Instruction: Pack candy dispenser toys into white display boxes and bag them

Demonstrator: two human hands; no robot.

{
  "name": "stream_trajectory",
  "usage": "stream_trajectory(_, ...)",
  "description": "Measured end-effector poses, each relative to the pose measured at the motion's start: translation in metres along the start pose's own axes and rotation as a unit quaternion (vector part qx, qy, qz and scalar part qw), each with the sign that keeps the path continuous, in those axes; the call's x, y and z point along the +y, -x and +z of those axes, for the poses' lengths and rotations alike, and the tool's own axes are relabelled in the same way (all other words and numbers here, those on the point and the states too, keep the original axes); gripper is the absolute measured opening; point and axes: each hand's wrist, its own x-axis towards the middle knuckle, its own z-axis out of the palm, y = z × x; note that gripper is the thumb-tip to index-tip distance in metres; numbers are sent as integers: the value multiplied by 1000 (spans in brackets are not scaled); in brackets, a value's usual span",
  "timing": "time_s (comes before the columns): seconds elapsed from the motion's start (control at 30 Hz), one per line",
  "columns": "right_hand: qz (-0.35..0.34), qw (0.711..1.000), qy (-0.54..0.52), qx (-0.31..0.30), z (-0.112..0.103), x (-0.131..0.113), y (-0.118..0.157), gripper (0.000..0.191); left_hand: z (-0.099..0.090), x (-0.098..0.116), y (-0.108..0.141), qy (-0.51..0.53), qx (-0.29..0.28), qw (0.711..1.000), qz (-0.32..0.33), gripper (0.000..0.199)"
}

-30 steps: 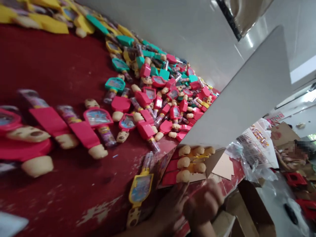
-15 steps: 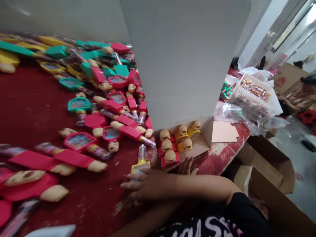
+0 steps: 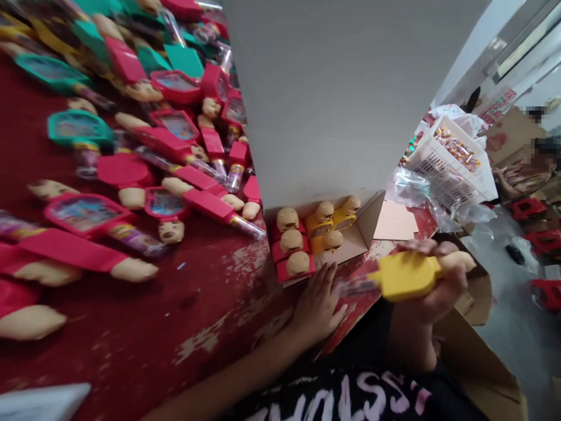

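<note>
My right hand (image 3: 445, 298) grips a yellow candy toy (image 3: 407, 278) by its beige head end, above the table's right edge. The toy's flat back faces up, and its clear tube points left. My left hand (image 3: 319, 301) rests with fingers stretched out against the front edge of an open cardboard box (image 3: 357, 242). Inside the box, red toys (image 3: 293, 266) stand in a column at the left, heads up. Yellow toys (image 3: 325, 225) sit beside them. The box's right front part shows bare cardboard.
Loose red toys (image 3: 210, 207) and green toys (image 3: 81, 127) are heaped across the red table (image 3: 197, 304) at left. A tall grey panel (image 3: 342, 99) rises behind the box. Rightward are flat card pieces (image 3: 397, 221), a white basket (image 3: 456, 169) and a large carton (image 3: 477, 356).
My right hand has picked the yellow toy off the table left of the box and carried it right. My left hand stays at the box's front edge. The view has shifted.
</note>
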Motion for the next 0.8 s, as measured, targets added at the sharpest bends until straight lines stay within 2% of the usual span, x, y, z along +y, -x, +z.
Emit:
stream_trajectory(0.07, -24, 995, 5, 95, -7, 6, -16, 15, -1, 0, -2, -10, 2, 1000, -8, 37)
stream_trajectory(0.17, -117, 981, 81, 136, 0, 32, -26, 6, -2, 0, -2, -25, 2, 1000, -7, 37)
stream_trajectory(0.23, -166, 969, 135, 120, 9, 57, -22, 4, -1, -1, -1, -29, 7, 1000, -1, 37)
stream_trajectory(0.33, -186, 965, 183, 37, 18, 93, -6, 12, 5, -3, 1, -29, 35, 999, 5, 37)
stream_trajectory(0.4, -207, 959, 195, -3, 17, 107, 3, 11, 9, -5, 2, -24, 58, 998, 7, 38)
stream_trajectory(0.47, -225, 953, 198, -28, 12, 111, 8, 14, 12, -6, 3, -22, 73, 997, 9, 39)
stream_trajectory(0.57, -214, 951, 214, -63, 7, 106, 2, 19, 11, -5, 3, -24, 80, 996, 8, 37)
stream_trajectory(0.7, -175, 948, 252, -89, 16, 98, -14, 17, 9, -2, 4, -29, 81, 996, 6, 35)
stream_trajectory(0.8, -143, 943, 287, -85, 25, 97, -20, 14, 9, -2, 5, -28, 83, 996, 2, 35)
